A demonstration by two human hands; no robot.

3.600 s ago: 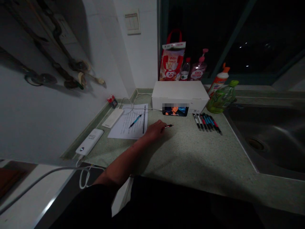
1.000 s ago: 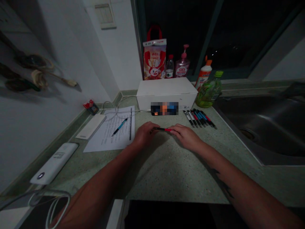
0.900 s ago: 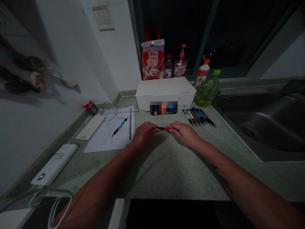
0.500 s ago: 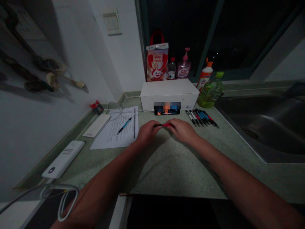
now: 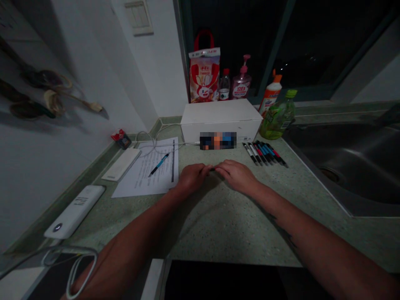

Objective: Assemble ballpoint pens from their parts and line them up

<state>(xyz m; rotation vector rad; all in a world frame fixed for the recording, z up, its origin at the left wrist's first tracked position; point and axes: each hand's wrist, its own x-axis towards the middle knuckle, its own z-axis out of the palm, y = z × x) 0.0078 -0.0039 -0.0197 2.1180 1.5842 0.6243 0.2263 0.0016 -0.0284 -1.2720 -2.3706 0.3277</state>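
My left hand [image 5: 193, 176] and my right hand [image 5: 238, 175] meet above the middle of the counter, fingers closed on the same pen [image 5: 213, 169]. Only a short dark piece of it shows between the fingertips; the rest is hidden. To the right of my right hand, several pens [image 5: 264, 153] lie side by side, white, red, blue and black. Left of my left hand, a blue and black pen [image 5: 158, 165] rests on a printed sheet [image 5: 162, 182]. Behind my hands, a phone [image 5: 218, 141] leans on its side against a white box [image 5: 220, 112].
A white power bank [image 5: 75, 211] and a flat white box [image 5: 121, 164] lie at the left, with cables around. Bottles and a red bag [image 5: 204, 77] stand behind the white box. A green bottle [image 5: 279, 116] is beside the sink [image 5: 353, 166].
The view has shifted slightly. My fingers have closed further over the pen, and its red part, which showed before at my right fingertips, is now covered.
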